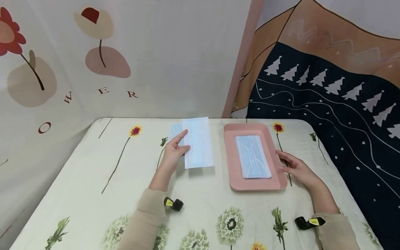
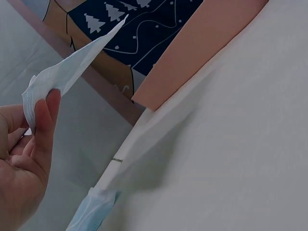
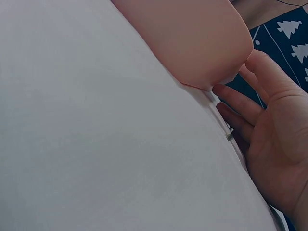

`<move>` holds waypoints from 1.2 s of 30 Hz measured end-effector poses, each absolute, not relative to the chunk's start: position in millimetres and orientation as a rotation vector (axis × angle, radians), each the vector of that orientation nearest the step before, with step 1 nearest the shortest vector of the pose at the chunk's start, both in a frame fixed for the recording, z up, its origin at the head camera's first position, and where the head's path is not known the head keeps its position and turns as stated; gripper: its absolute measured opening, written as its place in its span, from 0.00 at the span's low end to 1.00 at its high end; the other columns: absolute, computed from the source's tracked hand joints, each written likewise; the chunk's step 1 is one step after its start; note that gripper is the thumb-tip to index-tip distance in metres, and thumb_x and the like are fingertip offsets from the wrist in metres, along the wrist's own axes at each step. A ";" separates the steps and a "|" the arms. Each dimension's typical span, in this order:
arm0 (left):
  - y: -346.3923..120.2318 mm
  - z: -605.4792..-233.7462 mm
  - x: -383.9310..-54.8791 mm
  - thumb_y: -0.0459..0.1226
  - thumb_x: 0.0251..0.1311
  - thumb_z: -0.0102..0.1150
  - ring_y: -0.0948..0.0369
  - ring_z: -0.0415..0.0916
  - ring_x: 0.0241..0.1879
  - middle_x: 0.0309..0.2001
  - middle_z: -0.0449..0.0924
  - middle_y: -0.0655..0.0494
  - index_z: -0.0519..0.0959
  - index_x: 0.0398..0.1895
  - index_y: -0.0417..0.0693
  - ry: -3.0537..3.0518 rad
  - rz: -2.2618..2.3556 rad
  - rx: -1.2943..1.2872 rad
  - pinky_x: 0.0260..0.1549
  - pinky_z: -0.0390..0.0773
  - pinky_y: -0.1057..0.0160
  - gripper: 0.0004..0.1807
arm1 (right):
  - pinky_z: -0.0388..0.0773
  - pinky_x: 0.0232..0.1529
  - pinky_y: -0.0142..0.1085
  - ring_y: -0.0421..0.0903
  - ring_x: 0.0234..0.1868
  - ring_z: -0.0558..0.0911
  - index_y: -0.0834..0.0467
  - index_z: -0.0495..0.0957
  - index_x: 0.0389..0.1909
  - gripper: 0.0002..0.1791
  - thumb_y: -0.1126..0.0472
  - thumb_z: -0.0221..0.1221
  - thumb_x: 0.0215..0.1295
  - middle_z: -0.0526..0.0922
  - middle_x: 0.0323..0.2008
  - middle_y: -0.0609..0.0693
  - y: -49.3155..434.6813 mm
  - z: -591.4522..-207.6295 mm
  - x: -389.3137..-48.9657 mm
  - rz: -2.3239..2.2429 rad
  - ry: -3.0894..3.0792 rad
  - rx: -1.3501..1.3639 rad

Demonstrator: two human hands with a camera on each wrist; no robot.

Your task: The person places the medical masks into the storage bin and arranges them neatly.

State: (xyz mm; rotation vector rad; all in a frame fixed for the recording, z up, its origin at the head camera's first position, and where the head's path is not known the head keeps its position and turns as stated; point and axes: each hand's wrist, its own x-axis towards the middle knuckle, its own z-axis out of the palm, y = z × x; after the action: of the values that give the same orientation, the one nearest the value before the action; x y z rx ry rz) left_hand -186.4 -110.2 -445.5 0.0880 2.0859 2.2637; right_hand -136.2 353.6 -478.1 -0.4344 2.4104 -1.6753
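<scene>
A light blue face mask [image 1: 198, 146] is held up by my left hand [image 1: 173, 152], which pinches its left edge between thumb and fingers; the left wrist view shows this mask [image 2: 72, 67] side-on. Below and behind it, another blue mask [image 1: 175, 130] lies on the table, partly covered; its end [image 2: 94, 209] appears low in the left wrist view. To the right, a pink tray [image 1: 231, 173] bears a neat stack of blue masks [image 1: 253, 156] with white ear loops. My right hand [image 1: 298, 170] touches the tray's right side with thumb and loosely extended fingers.
A white cloth with printed flowers covers the table [image 1: 84, 187]. Behind it hangs a pale curtain [image 1: 175, 62] with flower prints, and at the right a dark fabric [image 1: 312, 93] with white trees. A small black wrist device [image 1: 174, 203] sits at each cuff.
</scene>
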 end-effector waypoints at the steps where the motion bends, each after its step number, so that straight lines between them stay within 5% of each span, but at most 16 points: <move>1: -106.6 -445.6 -186.2 0.23 0.59 0.56 0.65 0.72 0.19 0.71 0.57 0.61 0.68 0.68 0.52 2.082 2.266 0.082 0.35 0.80 0.67 0.33 | 0.61 0.55 0.18 0.26 0.60 0.63 0.65 0.57 0.71 0.33 0.65 0.56 0.68 0.62 0.69 0.55 353.6 -478.0 -136.3 -1.674 2.411 -0.433; 12: -68.6 -440.4 -185.6 0.22 0.58 0.56 0.63 0.64 0.13 0.69 0.61 0.62 0.71 0.66 0.53 2.043 2.265 0.134 0.33 0.80 0.66 0.33 | 0.60 0.56 0.18 0.27 0.61 0.63 0.65 0.56 0.71 0.33 0.65 0.56 0.68 0.59 0.69 0.61 352.5 -476.4 -136.7 -1.677 2.403 -0.434; 27: -25.6 -432.4 -182.4 0.19 0.57 0.53 0.64 0.80 0.26 0.69 0.62 0.55 0.68 0.68 0.45 1.868 2.322 0.277 0.35 0.80 0.66 0.33 | 0.60 0.56 0.18 0.26 0.61 0.62 0.65 0.56 0.71 0.33 0.65 0.56 0.68 0.60 0.69 0.58 352.5 -478.6 -137.0 -1.673 2.405 -0.426; 36: 3.6 -427.3 -180.6 0.18 0.59 0.51 0.63 0.81 0.30 0.71 0.58 0.55 0.67 0.69 0.46 1.752 2.364 0.313 0.37 0.80 0.64 0.33 | 0.60 0.56 0.18 0.26 0.61 0.63 0.65 0.56 0.71 0.32 0.66 0.56 0.69 0.61 0.69 0.55 354.2 -479.4 -137.0 -1.680 2.406 -0.461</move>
State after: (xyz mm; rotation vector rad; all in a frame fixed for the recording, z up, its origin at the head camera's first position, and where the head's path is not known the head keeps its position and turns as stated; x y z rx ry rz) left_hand -180.6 3.6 -427.3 0.3127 1.7521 2.3637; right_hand -137.0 354.2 -479.4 -0.4611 2.4064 -1.6799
